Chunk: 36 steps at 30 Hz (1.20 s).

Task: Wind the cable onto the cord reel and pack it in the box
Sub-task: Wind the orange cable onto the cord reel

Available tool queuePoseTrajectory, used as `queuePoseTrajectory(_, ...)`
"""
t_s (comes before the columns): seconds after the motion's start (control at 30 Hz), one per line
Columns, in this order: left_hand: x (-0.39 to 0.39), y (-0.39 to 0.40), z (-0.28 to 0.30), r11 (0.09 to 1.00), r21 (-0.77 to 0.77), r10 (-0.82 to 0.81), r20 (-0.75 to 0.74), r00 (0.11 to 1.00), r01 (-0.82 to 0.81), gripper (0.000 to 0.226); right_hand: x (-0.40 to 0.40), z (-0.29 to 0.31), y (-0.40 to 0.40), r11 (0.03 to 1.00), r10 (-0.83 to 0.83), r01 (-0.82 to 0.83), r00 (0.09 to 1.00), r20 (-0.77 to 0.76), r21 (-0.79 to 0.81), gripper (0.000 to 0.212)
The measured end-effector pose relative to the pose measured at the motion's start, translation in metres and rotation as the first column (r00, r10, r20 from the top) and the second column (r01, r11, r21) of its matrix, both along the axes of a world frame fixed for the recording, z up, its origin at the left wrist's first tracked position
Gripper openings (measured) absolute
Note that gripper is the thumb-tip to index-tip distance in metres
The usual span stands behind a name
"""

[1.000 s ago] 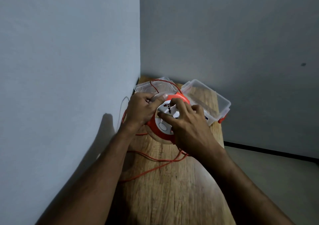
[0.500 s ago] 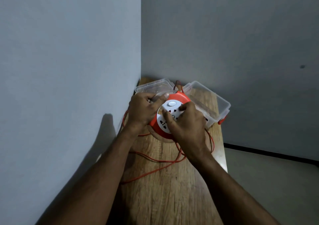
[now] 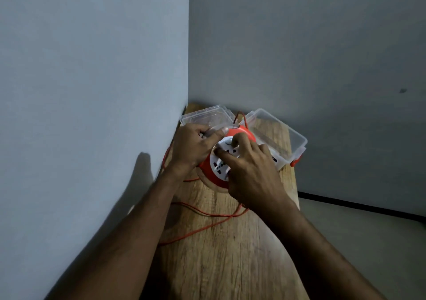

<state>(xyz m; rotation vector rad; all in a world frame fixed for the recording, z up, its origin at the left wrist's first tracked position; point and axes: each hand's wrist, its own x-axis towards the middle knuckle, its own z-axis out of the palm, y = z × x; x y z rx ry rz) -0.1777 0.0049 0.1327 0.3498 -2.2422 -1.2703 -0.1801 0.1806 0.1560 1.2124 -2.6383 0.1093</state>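
Note:
An orange cord reel (image 3: 208,164) with a white socket face stands tilted on the wooden table (image 3: 230,253). My left hand (image 3: 194,146) grips its upper left rim. My right hand (image 3: 251,173) lies over the socket face, fingers curled on it. The thin orange cable (image 3: 207,214) trails in loose loops over the table below the reel, and a loop rises behind it. A clear plastic box (image 3: 285,136) with an orange latch sits open behind the reel at the right. Its clear lid (image 3: 205,116) lies at the left by the wall.
A grey wall runs close along the table's left side, and another stands just behind the box. The table's right edge drops to a grey floor (image 3: 368,242) with a dark skirting line.
My right hand has turned on the reel's face, its fingers shifting toward the top. The white face has rotated. The cable loop at the right has drawn in, and a loop now stands behind the reel.

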Motion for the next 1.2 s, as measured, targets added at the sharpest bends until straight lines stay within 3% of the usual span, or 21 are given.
queuePoseTrajectory(0.1, 0.001, 0.0, 0.001, 1.0, -0.012, 0.001, -0.003, 1.0, -0.001, 0.04, -0.004, -0.004, 0.0, 0.985, 0.012, -0.005, 0.999, 0.042, -0.174, 0.075)
queuePoseTrajectory(0.2, 0.001, -0.002, 0.0, 1.0, 0.004, 0.028, 0.006, 1.0, -0.028, 0.037, -0.005, -0.006, -0.003, 0.933, -0.069, 0.104, 0.991, 0.112, -0.343, 0.068)
queuePoseTrajectory(0.33, 0.0, 0.002, 0.002, 0.997, 0.062, 0.04, -0.018, 0.999, -0.039, 0.025, -0.003, -0.003, -0.015, 0.699, -0.179, 0.394, 0.904, 0.388, -0.596, 0.06)
queuePoseTrajectory(0.4, -0.001, 0.003, 0.002, 0.996, 0.044, 0.081, -0.02, 0.996, -0.08, 0.029, -0.006, -0.004, -0.02, 0.565, -0.18, 0.56, 0.8, 0.572, -0.606, 0.058)
queuePoseTrajectory(0.47, -0.001, 0.0, 0.0, 0.994, 0.048, 0.1, 0.01, 0.995, -0.1, 0.031, -0.007, -0.005, -0.02, 0.513, -0.12, 0.624, 0.732, 0.671, -0.59, 0.051)
queuePoseTrajectory(0.53, -0.001, -0.004, -0.001, 0.99, 0.103, 0.096, 0.024, 0.995, -0.098, 0.03, -0.002, -0.002, -0.015, 0.633, -0.143, 0.46, 0.86, 0.49, -0.622, 0.033)
queuePoseTrajectory(0.6, 0.0, -0.008, -0.002, 0.986, 0.129, 0.098, 0.033, 0.995, -0.101, 0.029, 0.006, 0.004, -0.007, 0.806, -0.107, 0.151, 0.988, 0.11, -0.572, 0.024)
queuePoseTrajectory(0.67, -0.001, -0.01, -0.003, 0.989, 0.103, 0.099, 0.038, 0.994, -0.102, 0.033, 0.009, 0.008, -0.003, 0.907, -0.004, -0.023, 0.998, -0.064, -0.42, 0.036)
queuePoseTrajectory(0.77, 0.0, -0.008, -0.003, 0.993, 0.085, 0.084, 0.033, 0.996, -0.087, 0.038, 0.006, 0.007, -0.003, 0.988, 0.004, -0.002, 1.0, 0.013, -0.157, 0.07)
queuePoseTrajectory(0.9, 0.001, 0.001, -0.001, 0.997, 0.073, 0.025, 0.001, 1.0, -0.025, 0.03, 0.001, 0.002, -0.003, 0.999, -0.042, 0.042, 0.999, 0.025, 0.001, 0.083)
queuePoseTrajectory(1.07, 0.004, 0.002, -0.001, 1.0, -0.001, 0.017, -0.019, 1.0, -0.017, 0.028, -0.004, 0.0, -0.001, 0.989, -0.03, 0.034, 0.999, 0.029, -0.141, 0.072)
queuePoseTrajectory(1.2, 0.004, 0.0, -0.003, 0.998, 0.044, 0.038, -0.021, 0.999, -0.037, 0.025, -0.005, -0.004, -0.004, 0.917, -0.088, 0.146, 0.982, 0.167, -0.372, 0.065)
